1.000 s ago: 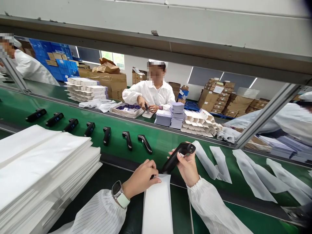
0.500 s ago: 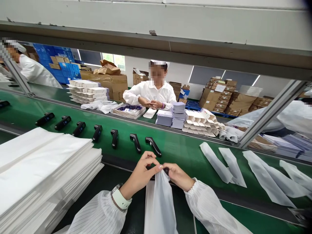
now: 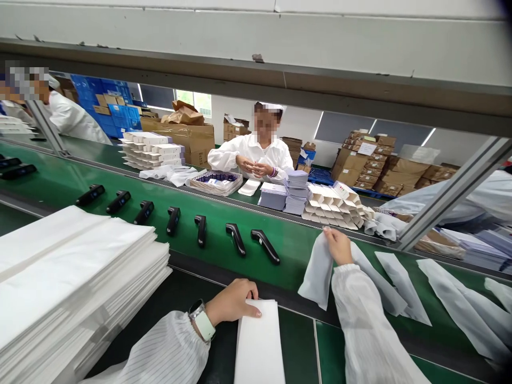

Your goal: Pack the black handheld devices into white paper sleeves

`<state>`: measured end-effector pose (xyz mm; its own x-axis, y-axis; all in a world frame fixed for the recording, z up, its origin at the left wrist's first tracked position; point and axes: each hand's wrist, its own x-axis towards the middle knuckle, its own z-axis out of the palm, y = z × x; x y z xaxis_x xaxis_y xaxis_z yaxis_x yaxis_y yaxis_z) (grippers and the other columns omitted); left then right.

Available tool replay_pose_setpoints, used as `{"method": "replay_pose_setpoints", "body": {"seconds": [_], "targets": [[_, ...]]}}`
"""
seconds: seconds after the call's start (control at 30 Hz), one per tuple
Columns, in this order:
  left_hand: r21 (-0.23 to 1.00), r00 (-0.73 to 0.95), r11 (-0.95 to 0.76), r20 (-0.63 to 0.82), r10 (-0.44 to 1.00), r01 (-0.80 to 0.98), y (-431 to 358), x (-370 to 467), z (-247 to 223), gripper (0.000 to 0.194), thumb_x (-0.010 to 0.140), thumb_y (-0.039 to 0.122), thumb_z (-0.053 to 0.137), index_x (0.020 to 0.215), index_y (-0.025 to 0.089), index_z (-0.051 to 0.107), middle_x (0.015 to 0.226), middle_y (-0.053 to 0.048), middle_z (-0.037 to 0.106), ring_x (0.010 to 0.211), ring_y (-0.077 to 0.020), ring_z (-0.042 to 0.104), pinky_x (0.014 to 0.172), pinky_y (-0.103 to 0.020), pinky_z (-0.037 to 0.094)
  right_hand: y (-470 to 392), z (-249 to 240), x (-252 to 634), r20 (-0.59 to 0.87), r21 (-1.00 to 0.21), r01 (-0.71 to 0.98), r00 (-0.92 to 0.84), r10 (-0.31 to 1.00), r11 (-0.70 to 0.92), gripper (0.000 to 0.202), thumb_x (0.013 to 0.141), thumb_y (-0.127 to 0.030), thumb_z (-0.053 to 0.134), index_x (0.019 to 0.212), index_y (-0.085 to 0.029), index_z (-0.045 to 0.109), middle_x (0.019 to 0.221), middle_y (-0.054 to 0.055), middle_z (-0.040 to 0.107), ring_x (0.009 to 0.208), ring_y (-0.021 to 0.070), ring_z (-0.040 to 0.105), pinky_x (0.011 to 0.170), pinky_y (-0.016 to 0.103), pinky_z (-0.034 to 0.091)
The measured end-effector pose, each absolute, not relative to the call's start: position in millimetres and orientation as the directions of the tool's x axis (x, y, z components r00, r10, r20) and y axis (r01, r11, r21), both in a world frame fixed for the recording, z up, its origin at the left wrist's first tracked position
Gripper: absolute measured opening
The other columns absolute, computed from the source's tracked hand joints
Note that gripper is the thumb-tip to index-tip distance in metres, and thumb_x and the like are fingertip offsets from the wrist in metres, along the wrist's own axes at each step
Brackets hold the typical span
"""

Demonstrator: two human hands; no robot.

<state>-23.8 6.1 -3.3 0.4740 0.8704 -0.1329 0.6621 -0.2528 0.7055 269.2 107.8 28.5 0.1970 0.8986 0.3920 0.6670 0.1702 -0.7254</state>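
My right hand (image 3: 339, 246) pinches the top end of a white sleeve-like pouch (image 3: 317, 272), which hangs over the near side of the green belt (image 3: 292, 234). In front of me, my left hand (image 3: 236, 303) grips the upper left corner of a narrow stack of white pouches (image 3: 261, 346), its thumb on top. Several black handheld devices (image 3: 265, 246) lie in a row on the belt, left of my right hand. To its right, more white pouches (image 3: 404, 288) lie flat on the belt.
A tall pile of white sheets (image 3: 80, 266) stands at the left. Across the belt, a person in white (image 3: 262, 152) sits among open cartons (image 3: 336, 202) and stacked booklets (image 3: 296, 192). A metal post (image 3: 452, 192) slants at the right; a shelf edge crosses above.
My right hand has moved away to the right, carrying one pouch over the belt. My left hand has lowered onto the narrow stack. The view has shifted slightly.
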Motion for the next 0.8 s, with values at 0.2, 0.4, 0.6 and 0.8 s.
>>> {"method": "replay_pose_setpoints", "body": {"seconds": [0.2, 0.4, 0.6, 0.8], "targets": [[0.666, 0.471, -0.269, -0.140, 0.871, 0.696, 10.8, -18.2, -8.4, 0.019, 0.067, 0.032, 0.055, 0.066, 0.013, 0.056, 0.062, 0.001, 0.055, 0.059, -0.0116, 0.051, 0.046, -0.017, 0.033, 127.6, -11.8, 200.4, 0.339, -0.645, 0.732, 0.016, 0.941, 0.220, 0.027, 0.067, -0.035, 0.055, 0.091, -0.022, 0.056, 0.100, 0.008, 0.051, 0.099, 0.0228, 0.039, 0.083, 0.034, 0.027], [0.564, 0.528, -0.429, -0.015, 0.849, 0.706, 6.5, -16.9, -1.8, 0.019, 0.078, 0.025, 0.044, 0.067, 0.017, 0.058, 0.069, 0.003, 0.059, 0.065, -0.0104, 0.052, 0.056, -0.018, 0.034, 130.8, -33.9, 158.0, 0.208, -0.746, 0.635, -0.066, 0.976, 0.202, 0.045, 0.057, -0.022, 0.065, 0.099, -0.026, 0.052, 0.081, 0.004, 0.056, 0.086, 0.0219, 0.049, 0.078, 0.034, 0.033], [0.409, 0.604, -0.598, 0.130, 0.786, 0.689, 1.6, -9.0, 1.4, 0.020, 0.084, 0.015, 0.037, 0.074, 0.017, 0.055, 0.077, 0.000, 0.057, 0.078, -0.0148, 0.047, 0.072, -0.028, 0.031, 120.4, -14.8, 180.8, 0.209, -0.907, 0.377, 0.018, 0.978, 0.187, 0.055, 0.075, -0.032, 0.043, 0.123, -0.027, 0.017, 0.088, 0.004, 0.055, 0.079, 0.0177, 0.055, 0.070, 0.036, 0.041], [0.112, 0.619, -0.674, 0.308, 0.722, 0.730, -0.1, -7.8, 9.3, 0.015, 0.080, 0.024, 0.048, 0.069, 0.015, 0.052, 0.082, -0.005, 0.049, 0.080, -0.0182, 0.041, 0.065, -0.029, 0.029, 70.6, 10.6, 166.1, 0.091, -0.927, -0.373, -0.128, 0.988, 0.037, 0.082, 0.056, -0.029, 0.066, 0.118, -0.041, 0.014, 0.079, -0.003, 0.055, 0.070, 0.0180, 0.058, 0.059, 0.034, 0.045]]}}
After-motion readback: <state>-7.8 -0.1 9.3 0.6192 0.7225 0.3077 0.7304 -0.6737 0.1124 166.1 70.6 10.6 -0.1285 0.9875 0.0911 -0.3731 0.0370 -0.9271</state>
